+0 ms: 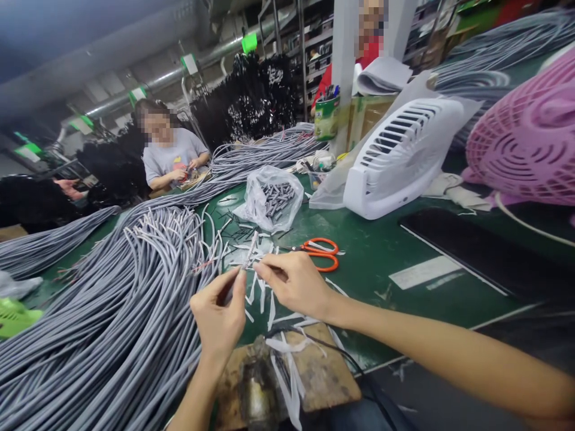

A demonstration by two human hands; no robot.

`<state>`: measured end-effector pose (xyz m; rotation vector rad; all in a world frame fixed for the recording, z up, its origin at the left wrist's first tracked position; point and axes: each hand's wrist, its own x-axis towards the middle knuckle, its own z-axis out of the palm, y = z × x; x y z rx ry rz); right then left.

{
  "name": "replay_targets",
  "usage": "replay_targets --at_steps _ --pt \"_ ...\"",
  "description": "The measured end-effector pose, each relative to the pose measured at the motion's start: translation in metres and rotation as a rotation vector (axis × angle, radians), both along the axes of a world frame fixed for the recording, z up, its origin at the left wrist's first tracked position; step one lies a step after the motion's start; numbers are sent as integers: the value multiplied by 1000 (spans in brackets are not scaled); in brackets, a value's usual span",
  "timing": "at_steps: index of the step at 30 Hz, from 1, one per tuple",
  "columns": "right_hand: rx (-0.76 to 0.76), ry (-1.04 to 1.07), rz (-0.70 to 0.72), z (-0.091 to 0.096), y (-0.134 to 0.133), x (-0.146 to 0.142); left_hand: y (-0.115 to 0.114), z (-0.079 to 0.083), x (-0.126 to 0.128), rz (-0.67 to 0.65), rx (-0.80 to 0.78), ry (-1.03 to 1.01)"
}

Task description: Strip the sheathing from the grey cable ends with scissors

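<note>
My left hand (221, 317) is closed, thumb and forefinger pinched on what looks like the end of a grey cable, mostly hidden by the fingers. A pale, frayed tip (252, 245) sticks up above the pinch. Just to the right, my right hand (291, 281) has its thumb and fingers closed at that same tip; what exactly they grip is too small to make out. White strips (272, 308) lie scattered beneath both hands. Beyond the right hand rest scissors with orange handles (321, 254).
A thick bundle of grey cables (112, 323) fills the left side. Ahead is a clear bag of short grey pieces (276, 200). At right stand a white fan (404, 155) and a pink fan (530, 131). A metal device on a wooden board (323, 371) is nearest me. One person sits opposite.
</note>
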<state>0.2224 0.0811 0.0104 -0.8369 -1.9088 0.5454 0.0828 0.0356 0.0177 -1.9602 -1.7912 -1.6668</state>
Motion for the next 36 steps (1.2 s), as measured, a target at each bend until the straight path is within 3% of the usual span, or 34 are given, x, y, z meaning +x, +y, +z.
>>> replay_targets --at_steps 5,10,12,16,19,21,27,36 --pt "-66 56 56 0 2 -1 1 -2 -1 -48 14 66" --pt "-276 179 200 1 7 -3 1 0 0 -49 104 252" --pt "-265 177 180 -1 7 -4 0 1 3 -39 153 292" --pt "127 106 5 -6 -7 -6 0 0 4 -8 145 292" --pt "546 136 114 -7 -23 -9 6 -1 -1 56 -18 171" --pt "666 137 218 -7 -28 -11 10 -2 -5 61 -152 18" --pt "81 51 -22 -6 -5 -10 6 3 -9 -86 -289 -348" --pt "-11 22 -4 -7 0 -9 3 -1 -6 -76 -226 -272"
